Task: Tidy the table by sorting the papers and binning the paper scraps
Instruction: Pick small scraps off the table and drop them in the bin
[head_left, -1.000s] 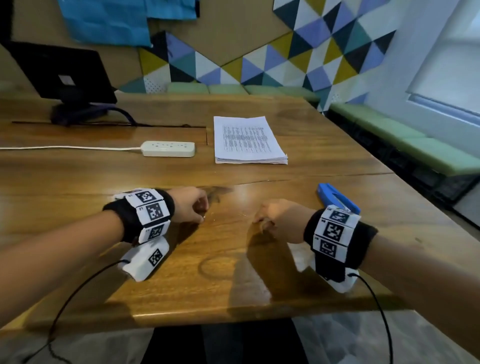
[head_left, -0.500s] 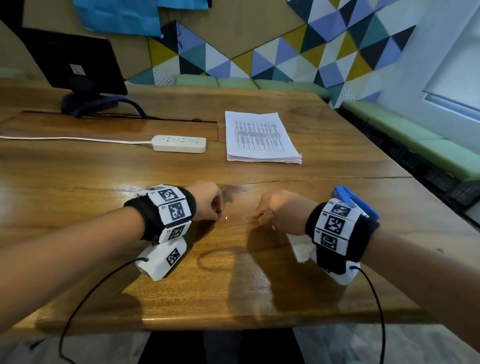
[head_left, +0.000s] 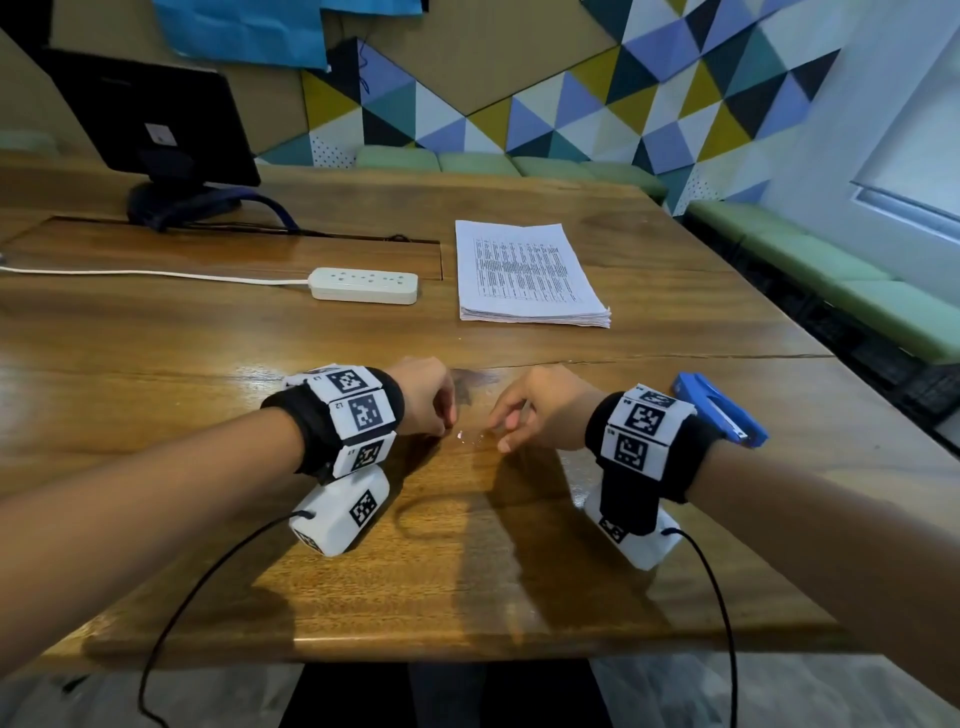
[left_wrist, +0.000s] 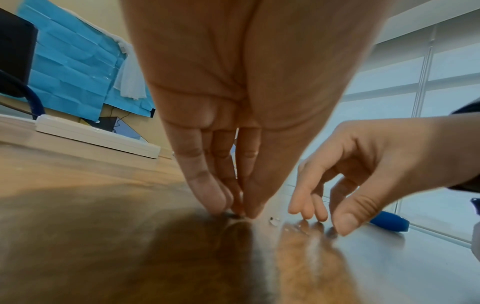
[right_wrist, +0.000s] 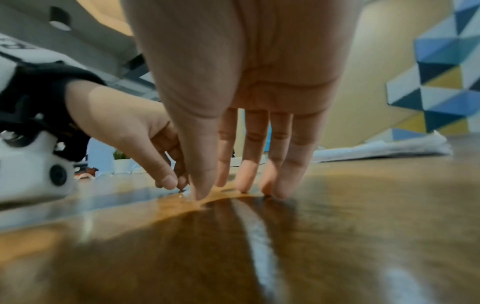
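Observation:
A neat stack of printed papers (head_left: 524, 270) lies at the table's far middle. Tiny pale paper scraps (head_left: 470, 438) (left_wrist: 274, 221) lie on the wood between my two hands. My left hand (head_left: 449, 421) (left_wrist: 239, 211) has its fingertips and thumb drawn together on the table, pinching a tiny dark scrap (left_wrist: 232, 215). My right hand (head_left: 498, 431) (right_wrist: 233, 191) stands just right of the scraps, its fingers straight and pointing down, tips touching the wood, thumb apart, holding nothing.
A blue stapler (head_left: 719, 410) lies behind my right wrist. A white power strip (head_left: 363, 285) with its cable sits left of the papers, and a black monitor (head_left: 150, 114) stands at the far left. The table's near edge (head_left: 467, 657) is close to my body.
My right hand has uncurled, its fingers now straight and touching the table. Both hands stay around the scraps, the left still pinched. The papers have not moved.

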